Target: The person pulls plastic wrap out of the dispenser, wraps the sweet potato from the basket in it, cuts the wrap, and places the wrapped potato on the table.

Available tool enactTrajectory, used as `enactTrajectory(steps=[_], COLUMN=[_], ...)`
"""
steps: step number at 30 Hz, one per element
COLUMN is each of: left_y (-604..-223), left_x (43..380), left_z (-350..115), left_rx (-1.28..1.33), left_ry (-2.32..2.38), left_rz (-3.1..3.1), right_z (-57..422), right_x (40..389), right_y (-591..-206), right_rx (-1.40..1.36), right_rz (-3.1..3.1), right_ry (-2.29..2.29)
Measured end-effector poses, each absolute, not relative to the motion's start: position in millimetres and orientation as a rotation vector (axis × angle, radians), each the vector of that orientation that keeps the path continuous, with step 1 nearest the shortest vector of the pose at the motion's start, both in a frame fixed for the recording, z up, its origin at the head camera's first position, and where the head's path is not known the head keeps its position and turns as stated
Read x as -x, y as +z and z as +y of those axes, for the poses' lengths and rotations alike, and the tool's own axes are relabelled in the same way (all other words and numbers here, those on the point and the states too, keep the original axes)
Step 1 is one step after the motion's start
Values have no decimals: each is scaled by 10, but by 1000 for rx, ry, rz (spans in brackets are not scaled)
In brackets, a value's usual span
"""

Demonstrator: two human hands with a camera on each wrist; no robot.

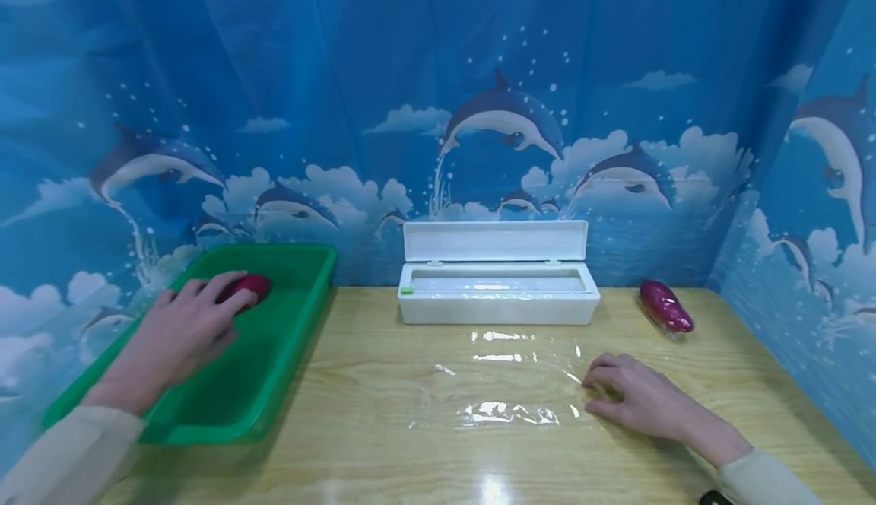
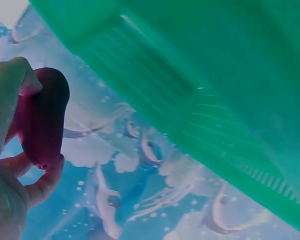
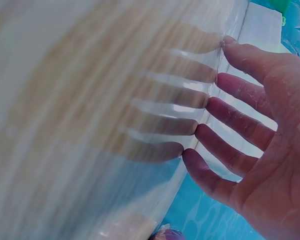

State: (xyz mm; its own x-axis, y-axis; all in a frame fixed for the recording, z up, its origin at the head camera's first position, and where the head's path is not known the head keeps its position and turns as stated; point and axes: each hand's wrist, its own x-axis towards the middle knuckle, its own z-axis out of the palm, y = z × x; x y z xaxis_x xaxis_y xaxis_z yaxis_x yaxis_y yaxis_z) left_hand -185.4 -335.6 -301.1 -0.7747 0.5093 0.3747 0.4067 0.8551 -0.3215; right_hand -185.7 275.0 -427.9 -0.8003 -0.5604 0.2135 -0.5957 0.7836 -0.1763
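My left hand (image 1: 179, 328) grips a dark purple eggplant (image 1: 252, 286) above the green tray (image 1: 263, 414). In the left wrist view the thumb and fingers lie round the eggplant (image 2: 49, 107), beside the tray wall. A clear sheet of plastic wrap (image 1: 499, 412) lies flat on the table, seen mostly by its glare. My right hand (image 1: 639, 398) rests at the sheet's right edge. In the right wrist view this hand (image 3: 260, 130) has its fingers spread, fingertips touching the surface. Behind it lies another purple eggplant (image 1: 664, 307), wrapped in clear film.
At the back middle stands a white plastic wrap dispenser (image 1: 496, 311), its lid (image 1: 496, 242) raised and a small green slider (image 1: 407, 290) at its left end. A blue dolphin-print curtain (image 1: 383, 109) encloses the wooden table (image 1: 383, 474) at the back and right.
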Motion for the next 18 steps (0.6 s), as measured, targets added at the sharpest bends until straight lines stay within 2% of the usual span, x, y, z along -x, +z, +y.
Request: enactTrajectory(steps=[18], left_y=[-2929], left_x=[1804], left_z=[-2879], left_rx=[780], left_ry=[188], left_rz=[-2427], right_z=[2751], right_x=[1860], right_y=[-4296], right_rx=[-934], right_rz=[-2792], right_ry=[354])
